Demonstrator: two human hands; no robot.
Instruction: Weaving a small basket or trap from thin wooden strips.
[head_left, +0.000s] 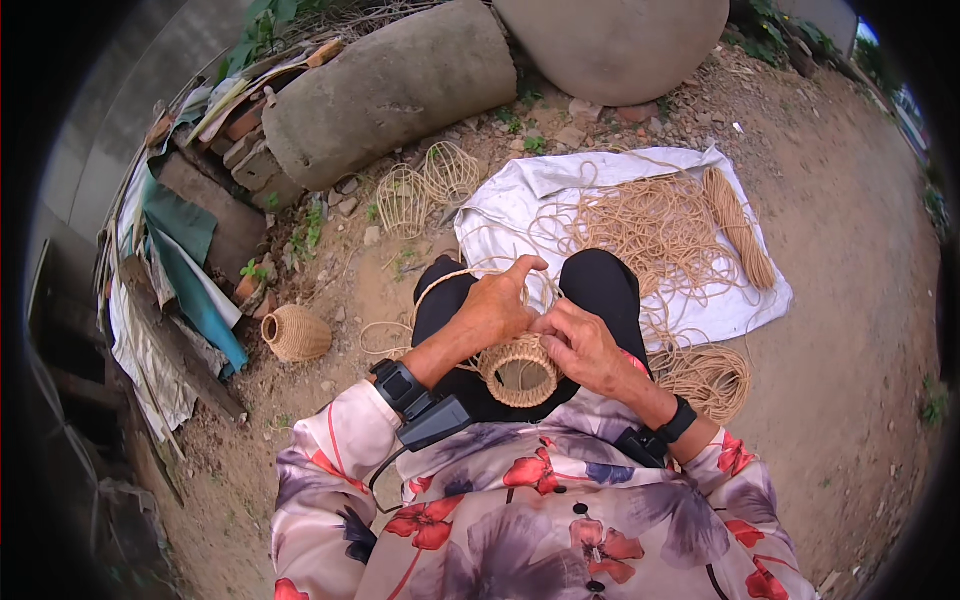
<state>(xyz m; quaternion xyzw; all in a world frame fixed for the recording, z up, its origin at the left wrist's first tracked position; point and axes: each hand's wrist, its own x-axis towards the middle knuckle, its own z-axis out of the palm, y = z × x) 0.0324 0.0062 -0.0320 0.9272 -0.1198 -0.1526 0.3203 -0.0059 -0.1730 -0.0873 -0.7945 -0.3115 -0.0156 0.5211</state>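
A small round basket of tan cord [492,376] rests in my lap between my thighs, its round woven mouth tilted up toward me. My left hand [497,308] is closed at the far side of the basket, index finger pointing out, on a strand of cord [432,291] that loops out to the left. My right hand [585,345] grips the basket's right side, thumb near the rim and fingers curled. The two hands nearly touch. What lies under their fingers is partly hidden.
A white sheet [497,212] ahead holds a loose cord pile [640,222] and a tied cord bundle [738,230]. A cord coil [712,378] lies by my right knee. Left are a woven basket [303,334] and two open frames [403,205]. Concrete cylinders [400,85] stand behind.
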